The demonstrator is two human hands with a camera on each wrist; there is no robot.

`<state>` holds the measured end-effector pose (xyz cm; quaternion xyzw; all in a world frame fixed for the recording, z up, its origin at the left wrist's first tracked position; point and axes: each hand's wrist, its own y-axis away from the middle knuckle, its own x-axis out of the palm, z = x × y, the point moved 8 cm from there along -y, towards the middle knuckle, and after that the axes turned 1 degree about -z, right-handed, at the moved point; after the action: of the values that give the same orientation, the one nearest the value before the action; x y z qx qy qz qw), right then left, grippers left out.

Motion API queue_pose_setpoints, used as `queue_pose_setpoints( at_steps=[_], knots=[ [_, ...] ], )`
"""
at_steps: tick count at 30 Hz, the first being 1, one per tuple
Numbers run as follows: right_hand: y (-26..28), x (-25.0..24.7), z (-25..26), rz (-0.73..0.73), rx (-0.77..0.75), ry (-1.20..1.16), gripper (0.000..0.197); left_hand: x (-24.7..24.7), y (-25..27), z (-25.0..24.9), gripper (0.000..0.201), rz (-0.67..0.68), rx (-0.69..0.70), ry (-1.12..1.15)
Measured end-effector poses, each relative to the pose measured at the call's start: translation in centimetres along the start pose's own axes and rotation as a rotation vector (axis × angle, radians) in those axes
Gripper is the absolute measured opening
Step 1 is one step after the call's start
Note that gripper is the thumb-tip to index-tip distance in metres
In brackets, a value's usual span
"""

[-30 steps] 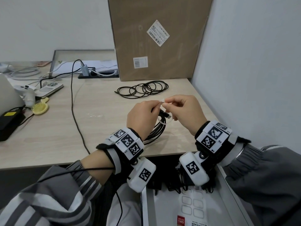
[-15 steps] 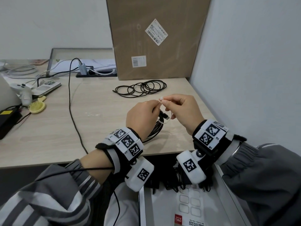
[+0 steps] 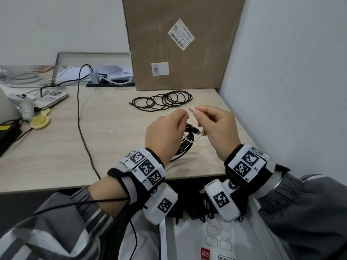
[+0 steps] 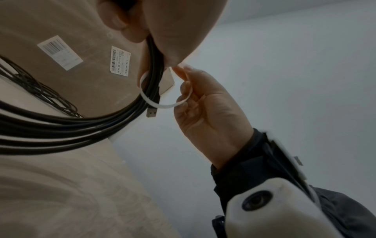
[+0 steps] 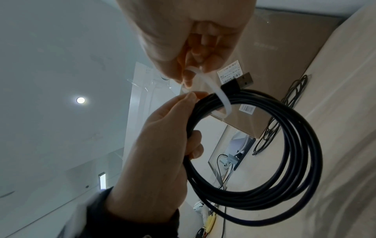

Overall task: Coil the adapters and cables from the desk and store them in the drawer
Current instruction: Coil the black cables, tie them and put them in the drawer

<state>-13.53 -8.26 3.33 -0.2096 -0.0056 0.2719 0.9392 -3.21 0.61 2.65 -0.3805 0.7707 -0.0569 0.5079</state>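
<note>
— So where are they with it? That big cardboard box [image 3: 180, 44] at the far side takes up half the view.

— Ignore the box. On the table [image 3: 60, 147] in front of it lies a loose black cable [image 3: 162, 100], looped but untied, well apart from the hands. I'd judge that one is waiting its turn.

— And the drawer?

— The drawer [image 3: 262, 220] stands open under the near edge of the table, below the wrists. Something dark lies at its back, but I can't make out what.

— What are they holding?

— The coiled black cable [image 5: 284, 145]. It hangs in several neat rounds, lifted just above the table, its USB plug [image 5: 241, 81] sticking out near the top. The left hand [image 3: 165, 132] has its fingers curled round the bundle, gripping it where the rounds meet.

— And the right?

— The right hand [image 3: 217, 128] pinches the end of a white strap tie [image 4: 164, 103] between thumb and fingertips. The tie already loops loosely round the bundle, just beside the left thumb.

— So the coiling is done?

— For this cable, I'd say so; they're at the binding step. Next the tie wants drawing snug and fastening, with the left hand keeping the rounds together so none slips out. Then it can go down into the drawer.
</note>
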Motion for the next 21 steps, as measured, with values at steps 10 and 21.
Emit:
queue_pose_setpoints(
  at_steps=[10,21],
  knots=[
    [0.23,-0.11,0.37,0.002,-0.045,0.006,0.015,0.49,-0.19,-0.34,0.025,0.034,0.037,-0.083],
    [0.19,-0.26,0.13,0.002,-0.028,0.015,0.018,0.33,-0.08,-0.57,0.028,0.041,0.047,-0.121]
  ],
)
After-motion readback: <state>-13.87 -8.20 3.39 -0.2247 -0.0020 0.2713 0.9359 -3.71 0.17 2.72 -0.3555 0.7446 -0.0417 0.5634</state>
